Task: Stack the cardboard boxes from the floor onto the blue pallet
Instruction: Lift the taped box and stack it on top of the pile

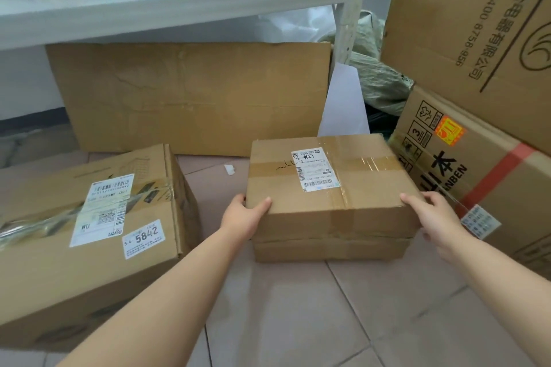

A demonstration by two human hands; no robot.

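Observation:
A taped cardboard box (325, 184) with a white shipping label rests on top of a flatter cardboard box (331, 249) on the tiled floor, centre of view. My left hand (244, 217) grips the top box at its near left corner, thumb on the top face. My right hand (438, 217) holds its near right corner, fingers on the top edge. To the left lies a larger box (89, 241) with labels, one reading 5842. No blue pallet is in sight.
A flat sheet of cardboard (190, 95) leans under a white metal shelf (167, 0) carrying several small boxes. Big printed cartons (477, 26) and a red-taped carton (483, 170) crowd the right side. Bare tiled floor (313, 322) lies in front of me.

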